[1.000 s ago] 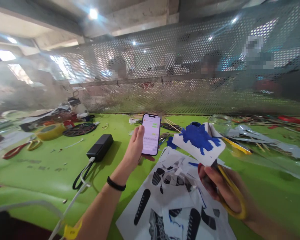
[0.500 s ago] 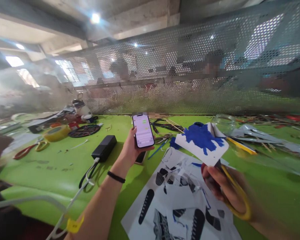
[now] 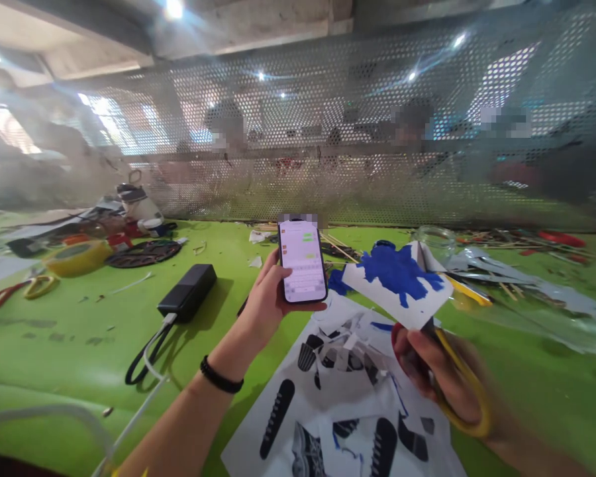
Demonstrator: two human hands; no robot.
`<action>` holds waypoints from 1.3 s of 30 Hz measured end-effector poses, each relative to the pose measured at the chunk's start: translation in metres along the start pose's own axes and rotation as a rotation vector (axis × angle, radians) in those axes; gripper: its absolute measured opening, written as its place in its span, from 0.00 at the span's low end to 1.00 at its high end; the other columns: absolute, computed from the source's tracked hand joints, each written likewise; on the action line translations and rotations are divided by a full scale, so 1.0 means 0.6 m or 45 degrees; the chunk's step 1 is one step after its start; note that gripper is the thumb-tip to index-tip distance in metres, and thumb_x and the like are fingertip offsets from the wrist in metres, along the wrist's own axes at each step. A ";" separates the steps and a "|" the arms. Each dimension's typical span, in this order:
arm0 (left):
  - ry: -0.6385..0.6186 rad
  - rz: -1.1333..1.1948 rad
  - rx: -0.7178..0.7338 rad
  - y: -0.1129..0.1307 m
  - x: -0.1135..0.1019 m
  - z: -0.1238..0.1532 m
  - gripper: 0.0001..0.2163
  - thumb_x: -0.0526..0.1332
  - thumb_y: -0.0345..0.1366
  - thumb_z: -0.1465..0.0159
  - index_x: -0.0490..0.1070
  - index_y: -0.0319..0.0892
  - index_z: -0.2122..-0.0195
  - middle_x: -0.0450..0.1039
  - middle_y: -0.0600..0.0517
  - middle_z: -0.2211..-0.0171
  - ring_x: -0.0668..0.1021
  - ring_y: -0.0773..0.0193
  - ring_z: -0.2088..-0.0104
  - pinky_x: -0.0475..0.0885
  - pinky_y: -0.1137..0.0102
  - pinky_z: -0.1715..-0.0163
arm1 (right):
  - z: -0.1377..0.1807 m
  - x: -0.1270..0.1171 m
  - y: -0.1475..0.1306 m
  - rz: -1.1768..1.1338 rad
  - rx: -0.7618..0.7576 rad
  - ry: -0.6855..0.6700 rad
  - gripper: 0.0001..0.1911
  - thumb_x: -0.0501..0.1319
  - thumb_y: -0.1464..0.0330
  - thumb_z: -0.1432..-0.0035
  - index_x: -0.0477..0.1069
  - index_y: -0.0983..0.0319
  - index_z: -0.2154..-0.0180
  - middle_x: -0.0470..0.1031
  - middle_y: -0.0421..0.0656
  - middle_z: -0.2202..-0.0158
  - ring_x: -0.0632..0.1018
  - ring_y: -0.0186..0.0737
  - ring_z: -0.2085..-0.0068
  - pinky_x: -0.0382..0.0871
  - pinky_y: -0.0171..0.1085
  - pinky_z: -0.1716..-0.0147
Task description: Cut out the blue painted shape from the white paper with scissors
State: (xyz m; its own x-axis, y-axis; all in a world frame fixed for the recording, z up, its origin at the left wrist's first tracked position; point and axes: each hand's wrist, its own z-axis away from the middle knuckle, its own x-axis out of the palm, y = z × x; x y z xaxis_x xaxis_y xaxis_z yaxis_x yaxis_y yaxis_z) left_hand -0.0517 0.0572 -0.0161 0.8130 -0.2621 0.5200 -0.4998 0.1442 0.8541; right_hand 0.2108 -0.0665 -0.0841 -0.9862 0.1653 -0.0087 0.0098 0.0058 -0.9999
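My left hand (image 3: 265, 301) is wrapped round a phone (image 3: 302, 262) with a lit chat screen, held upright above the green table (image 3: 69, 331). A black band sits on that wrist. My right hand (image 3: 440, 377) grips yellow-handled scissors (image 3: 464, 391), and a white paper piece printed with a blue shape (image 3: 397, 281) sticks up from the same hand. Below both hands lie white sheets printed with black shoe soles (image 3: 347, 404), partly cut up.
A black power bank (image 3: 187, 291) with a looped cable lies left of my forearm. A yellow tape roll (image 3: 77, 257), red-and-yellow scissors (image 3: 17, 291) and clutter sit far left. A glass jar (image 3: 437, 244) and paper scraps lie right. Perforated metal screen (image 3: 328, 146) behind; people beyond it.
My left hand has brought the phone a little to the right and turned it more upright. The right hand with scissors and blue paper has barely moved.
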 end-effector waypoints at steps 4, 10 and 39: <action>0.076 0.009 -0.033 0.008 -0.005 -0.011 0.26 0.54 0.43 0.20 0.66 0.38 0.26 0.89 0.34 0.51 0.92 0.40 0.59 0.89 0.57 0.78 | 0.004 -0.004 0.006 -0.021 0.023 -0.030 0.30 0.73 0.39 0.35 0.78 0.58 0.69 0.73 0.37 0.82 0.69 0.33 0.83 0.59 0.32 0.82; 0.209 0.022 0.058 0.015 -0.012 -0.007 0.25 0.58 0.42 0.19 0.63 0.42 0.24 0.89 0.40 0.54 0.92 0.46 0.63 0.88 0.62 0.79 | 0.010 -0.001 -0.003 -0.079 -0.004 -0.048 0.29 0.72 0.39 0.34 0.78 0.57 0.68 0.72 0.36 0.83 0.68 0.35 0.83 0.55 0.34 0.82; 0.213 0.251 -0.036 0.040 -0.015 -0.007 0.26 0.55 0.37 0.21 0.70 0.33 0.25 0.89 0.37 0.50 0.91 0.47 0.53 0.88 0.56 0.53 | 0.015 0.010 -0.030 -0.006 0.001 -0.072 0.36 0.71 0.32 0.38 0.77 0.59 0.69 0.73 0.36 0.81 0.68 0.30 0.81 0.60 0.30 0.80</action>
State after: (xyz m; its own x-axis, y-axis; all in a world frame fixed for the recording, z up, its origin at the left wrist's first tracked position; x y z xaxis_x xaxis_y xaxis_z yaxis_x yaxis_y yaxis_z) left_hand -0.0695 0.0667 -0.0002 0.7401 -0.0653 0.6693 -0.6466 0.2044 0.7349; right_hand 0.2032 -0.0747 -0.0662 -0.9940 0.1096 -0.0047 0.0053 0.0055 -1.0000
